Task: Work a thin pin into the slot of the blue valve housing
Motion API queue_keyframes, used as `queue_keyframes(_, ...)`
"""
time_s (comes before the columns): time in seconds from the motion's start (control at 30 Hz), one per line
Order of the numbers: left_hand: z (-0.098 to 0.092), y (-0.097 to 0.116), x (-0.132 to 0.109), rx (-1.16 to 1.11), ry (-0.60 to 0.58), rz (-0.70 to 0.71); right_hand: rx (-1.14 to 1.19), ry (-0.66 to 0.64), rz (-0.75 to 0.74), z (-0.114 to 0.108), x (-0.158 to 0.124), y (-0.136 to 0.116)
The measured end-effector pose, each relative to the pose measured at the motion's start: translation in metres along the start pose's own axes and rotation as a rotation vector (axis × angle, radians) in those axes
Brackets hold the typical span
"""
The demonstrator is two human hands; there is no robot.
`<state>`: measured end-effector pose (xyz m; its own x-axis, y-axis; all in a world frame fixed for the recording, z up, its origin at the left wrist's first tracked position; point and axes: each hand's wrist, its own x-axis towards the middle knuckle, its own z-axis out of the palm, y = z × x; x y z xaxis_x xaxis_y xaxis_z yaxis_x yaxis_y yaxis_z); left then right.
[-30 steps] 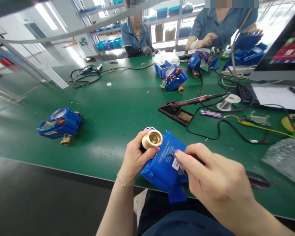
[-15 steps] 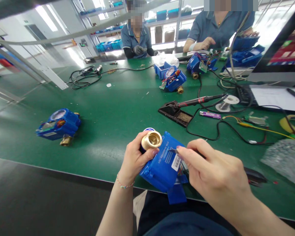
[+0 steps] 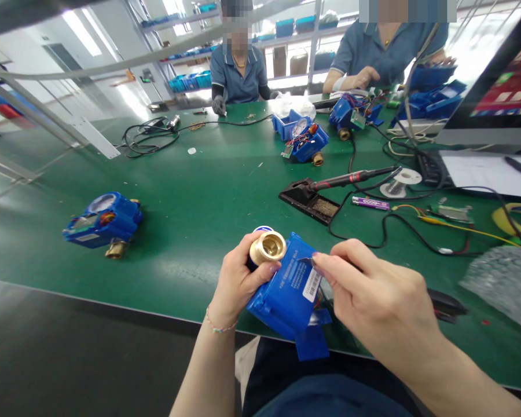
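My left hand [image 3: 237, 281] grips a blue water meter [image 3: 286, 289] by its brass threaded fitting [image 3: 268, 247], holding it tilted above the near edge of the green table [image 3: 200, 197]. A white barcode label [image 3: 311, 284] shows on the meter's blue casing. My right hand [image 3: 373, 301] is closed in a pinch on a thin dark tool whose tip touches the meter by the label. Most of that tool is hidden behind my fingers.
Another blue meter [image 3: 102, 217] lies at the left. A soldering iron on its black stand [image 3: 325, 188], a solder spool [image 3: 402, 179], a purple pen [image 3: 371, 202] and wires lie ahead. Two people sit across the table beside more blue meters [image 3: 306, 139]. A monitor [image 3: 499, 92] stands at the right.
My right hand has shifted slightly up and left along the meter's casing. The meter has tipped a little. A person across the table lowered a hand to the tabletop.
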<state>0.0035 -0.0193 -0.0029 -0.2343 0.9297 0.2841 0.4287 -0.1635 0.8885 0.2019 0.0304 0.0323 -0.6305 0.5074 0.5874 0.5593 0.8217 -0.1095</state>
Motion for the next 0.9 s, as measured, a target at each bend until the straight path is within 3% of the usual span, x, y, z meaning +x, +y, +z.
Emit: queue_keyframes(0.9,-0.0006,-0.0037,-0.0015,-0.003,-0.015,0.007,0.001,-0.001,-0.026,0.0008,0.0014,-0.0009)
